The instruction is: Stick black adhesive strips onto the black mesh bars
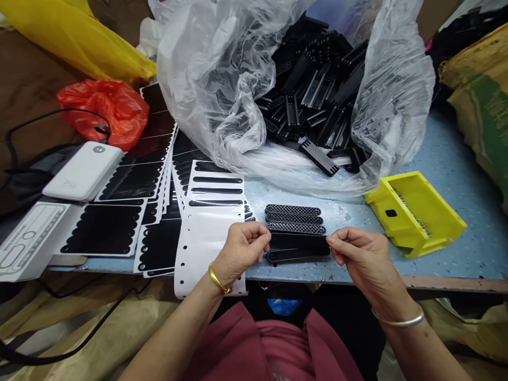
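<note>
Black plastic strip (299, 241) is held over the near part of the bench (444, 248), pinched at its left end by the left grip (242, 250) and at its right end by the right grip (359, 257). Each grip is closed to a narrow pinch between thumb and fingertips, with only that strip held. Just below it, a second black strip (297, 255) is laid on the bench, and three mesh-patterned black strips (293, 218) are lined up side by side just beyond it. A gold bangle (219, 279) is worn on the left wrist and a silver bangle (398, 317) on the right. Left of the left grip, overlapping sheets of black die-cut pieces (214, 180) on white backing are spread out, with a white power bank (83, 172) lying at their far left. Beyond the hands, a clear polythene bag (210, 69) is gathered around a heap of black plastic parts (313, 95). A yellow plastic bin (415, 214) is placed on the bench to the right, and a red plastic bag (103, 114) is seen at the far left.
</note>
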Available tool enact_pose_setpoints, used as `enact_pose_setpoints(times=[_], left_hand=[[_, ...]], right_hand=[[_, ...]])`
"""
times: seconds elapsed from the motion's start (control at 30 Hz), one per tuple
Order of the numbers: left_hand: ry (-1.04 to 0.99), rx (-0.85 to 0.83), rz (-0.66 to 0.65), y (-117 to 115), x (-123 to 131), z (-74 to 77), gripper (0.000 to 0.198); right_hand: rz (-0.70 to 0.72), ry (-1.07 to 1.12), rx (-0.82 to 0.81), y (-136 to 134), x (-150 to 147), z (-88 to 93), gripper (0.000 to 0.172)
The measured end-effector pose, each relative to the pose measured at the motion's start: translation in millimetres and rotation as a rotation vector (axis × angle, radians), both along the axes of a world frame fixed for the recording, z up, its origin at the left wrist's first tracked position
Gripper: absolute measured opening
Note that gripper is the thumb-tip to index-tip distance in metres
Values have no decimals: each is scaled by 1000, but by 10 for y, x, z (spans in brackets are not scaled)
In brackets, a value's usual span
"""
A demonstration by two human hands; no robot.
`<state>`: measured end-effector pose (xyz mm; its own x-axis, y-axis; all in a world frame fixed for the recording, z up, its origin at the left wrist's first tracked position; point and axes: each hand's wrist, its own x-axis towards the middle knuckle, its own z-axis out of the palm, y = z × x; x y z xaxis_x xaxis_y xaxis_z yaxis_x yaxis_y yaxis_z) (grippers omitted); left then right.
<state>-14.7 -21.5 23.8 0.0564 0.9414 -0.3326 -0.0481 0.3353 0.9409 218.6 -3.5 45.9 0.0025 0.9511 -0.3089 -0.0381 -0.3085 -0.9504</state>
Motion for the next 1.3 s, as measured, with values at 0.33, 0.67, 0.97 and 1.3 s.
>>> enact_pose_setpoints(times=[0.33,0.67,0.97,1.3], left_hand=[[285,166,-1,37,69,-95,16],[537,320,-26,11,83,-73,14],[611,337,-46,13,91,-140,13],[438,296,-48,-40,31,-135,16]], right_hand=[[-1,-54,18,-8,-25,-33,23],[-5,-46,14,19,-3,-70,21],[-12,-45,14,40,-14,-88,22],[-1,-28,-16,46,-19,-55,22]])
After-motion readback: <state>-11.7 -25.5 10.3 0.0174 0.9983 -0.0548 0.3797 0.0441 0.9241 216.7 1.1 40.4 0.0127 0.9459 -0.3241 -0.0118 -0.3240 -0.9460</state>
